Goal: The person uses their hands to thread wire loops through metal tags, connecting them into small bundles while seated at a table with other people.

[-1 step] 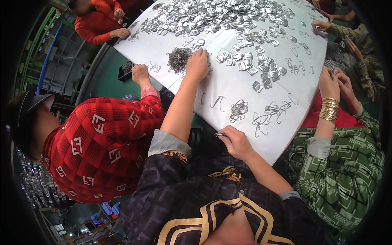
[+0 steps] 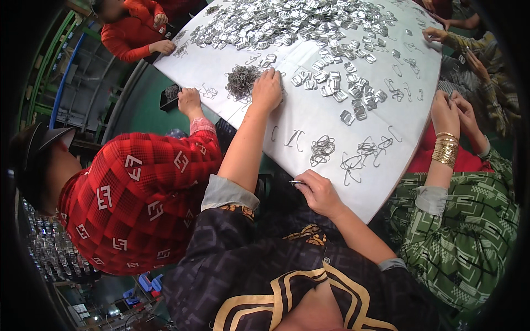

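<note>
My left hand (image 2: pixel 267 91) reaches over the white table to the right edge of a dense heap of thin dark wire hooks (image 2: pixel 240 84). Its fingers are bent and pressed together, and whatever is between them is hidden. By the near table edge, my right hand (image 2: pixel 321 194) pinches a small shiny metal piece (image 2: pixel 297 182) between thumb and fingers; only its end shows. Two silver slotted buckles (image 2: pixel 270 58) lie just beyond my left hand. Between my arms, a few loose bent wires (image 2: pixel 295 139) and a tangled bunch of wire hooks (image 2: pixel 322 149) rest on the table.
A large spread of silver buckles (image 2: pixel 287 25) covers the far side of the white table (image 2: pixel 309 116). More wire hooks (image 2: pixel 367 146) lie at right. Co-workers sit close by: a red checked sleeve (image 2: pixel 149 165) left, a green patterned sleeve (image 2: pixel 458 220) right. A black box (image 2: pixel 169 97) stands left.
My left hand has shifted very slightly down, toward me. My right hand stays put with the metal piece.
</note>
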`<state>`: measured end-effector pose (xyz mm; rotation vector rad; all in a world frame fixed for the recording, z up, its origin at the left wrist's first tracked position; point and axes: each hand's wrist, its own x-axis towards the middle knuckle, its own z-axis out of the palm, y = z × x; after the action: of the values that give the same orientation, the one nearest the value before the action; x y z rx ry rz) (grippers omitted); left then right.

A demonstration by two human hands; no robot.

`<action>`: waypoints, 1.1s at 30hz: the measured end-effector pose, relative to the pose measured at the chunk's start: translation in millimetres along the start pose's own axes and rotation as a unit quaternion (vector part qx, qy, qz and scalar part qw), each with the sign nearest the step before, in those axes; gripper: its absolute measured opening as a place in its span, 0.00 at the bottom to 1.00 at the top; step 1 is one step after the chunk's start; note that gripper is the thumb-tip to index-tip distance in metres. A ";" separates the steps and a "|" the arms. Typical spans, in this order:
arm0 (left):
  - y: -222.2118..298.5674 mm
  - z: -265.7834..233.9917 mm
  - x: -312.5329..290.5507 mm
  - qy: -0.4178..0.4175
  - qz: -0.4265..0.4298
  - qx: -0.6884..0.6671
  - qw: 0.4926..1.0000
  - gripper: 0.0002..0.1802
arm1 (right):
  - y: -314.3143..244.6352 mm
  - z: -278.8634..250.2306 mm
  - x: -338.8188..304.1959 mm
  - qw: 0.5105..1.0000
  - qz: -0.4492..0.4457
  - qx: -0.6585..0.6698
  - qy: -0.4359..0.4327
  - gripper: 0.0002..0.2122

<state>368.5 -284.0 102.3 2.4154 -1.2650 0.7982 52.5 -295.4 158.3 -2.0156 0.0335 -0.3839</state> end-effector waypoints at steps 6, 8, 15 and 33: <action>31.7 -73.7 5.7 -0.264 -0.055 -0.116 0.956 0.18 | 4.7 0.4 -2.9 1.000 -0.002 -0.014 0.006 0.04; 38.5 -87.9 5.7 -0.291 -0.101 -0.157 0.938 0.16 | 9.2 -1.7 -3.8 1.000 -0.008 -0.013 0.005 0.05; -22.4 -32.8 19.1 -0.102 -0.097 -0.020 0.990 0.22 | 5.4 -1.5 -3.4 1.000 -0.009 -0.002 0.007 0.05; 7.9 -82.0 -10.1 -0.087 -0.099 -0.135 0.982 0.09 | 1.3 -1.0 -2.5 1.000 -0.011 -0.005 0.009 0.04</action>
<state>329.8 -241.1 162.0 2.3778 -1.0874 0.3412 50.1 -296.4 157.0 -2.0247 0.0254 -0.4160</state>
